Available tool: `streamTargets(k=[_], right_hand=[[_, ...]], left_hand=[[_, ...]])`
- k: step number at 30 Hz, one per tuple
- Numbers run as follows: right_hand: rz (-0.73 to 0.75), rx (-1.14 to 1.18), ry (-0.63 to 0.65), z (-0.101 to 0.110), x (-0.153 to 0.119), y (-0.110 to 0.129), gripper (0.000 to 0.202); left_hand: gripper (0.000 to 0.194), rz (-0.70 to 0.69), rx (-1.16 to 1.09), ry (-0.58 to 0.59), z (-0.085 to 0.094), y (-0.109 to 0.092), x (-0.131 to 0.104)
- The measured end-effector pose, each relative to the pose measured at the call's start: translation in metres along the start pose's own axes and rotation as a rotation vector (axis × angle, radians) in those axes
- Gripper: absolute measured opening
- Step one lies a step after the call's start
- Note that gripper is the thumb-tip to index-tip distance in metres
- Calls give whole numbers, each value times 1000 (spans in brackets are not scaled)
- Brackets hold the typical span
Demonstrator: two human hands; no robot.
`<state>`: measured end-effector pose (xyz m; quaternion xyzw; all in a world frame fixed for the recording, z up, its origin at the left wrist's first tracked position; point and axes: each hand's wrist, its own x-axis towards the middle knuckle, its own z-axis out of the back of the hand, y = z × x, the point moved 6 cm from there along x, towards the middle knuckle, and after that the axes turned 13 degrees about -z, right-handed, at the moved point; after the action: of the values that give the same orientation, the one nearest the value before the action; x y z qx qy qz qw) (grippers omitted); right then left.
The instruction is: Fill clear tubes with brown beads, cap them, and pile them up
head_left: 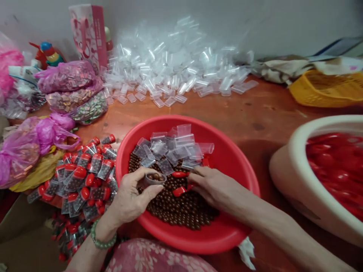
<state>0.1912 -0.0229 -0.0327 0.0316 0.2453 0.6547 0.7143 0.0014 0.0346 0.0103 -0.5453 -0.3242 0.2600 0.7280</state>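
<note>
My left hand, with a green bead bracelet at its wrist, pinches a small clear plastic container by its sides. Its open mouth faces up, and brown balls show inside. My right hand reaches down to the red caps, its fingers bent together around one; the fingertips are partly hidden. Another red cap lies just by those fingers. Below both hands is a red basin holding many brown balls. Clear empty containers lie on the balls toward the basin's far side.
Filled containers with red caps are heaped left of the basin. A large pile of clear containers lies along the wall. A pale tub of red caps stands right, a yellow basket behind it. Pink bags sit left.
</note>
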Motion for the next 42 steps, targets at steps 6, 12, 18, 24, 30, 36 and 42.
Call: streamTargets(k=[6, 12, 18, 24, 30, 36, 42], right_hand=[[-146, 824, 228, 17, -4, 14, 37], [-229, 1149, 285, 8, 6, 27, 43], [-276, 1066, 191, 12, 7, 37, 45], [-135, 820, -29, 21, 1, 51, 33], [224, 474, -317, 33, -9, 75, 26], [376, 314, -637, 45, -15, 83, 20], [306, 481, -533, 70, -10, 74, 21]], left_hand=[[19, 105, -182, -25, -4, 9, 1], [23, 152, -294, -85, -3, 10, 2], [20, 177, -279, -150, -2, 16, 2], [19, 139, -179, -186, 3, 13, 6], [20, 177, -235, -143, -1, 14, 5], [21, 197, -313, -110, -3, 18, 1], [21, 282, -475, -18, -11, 16, 1]])
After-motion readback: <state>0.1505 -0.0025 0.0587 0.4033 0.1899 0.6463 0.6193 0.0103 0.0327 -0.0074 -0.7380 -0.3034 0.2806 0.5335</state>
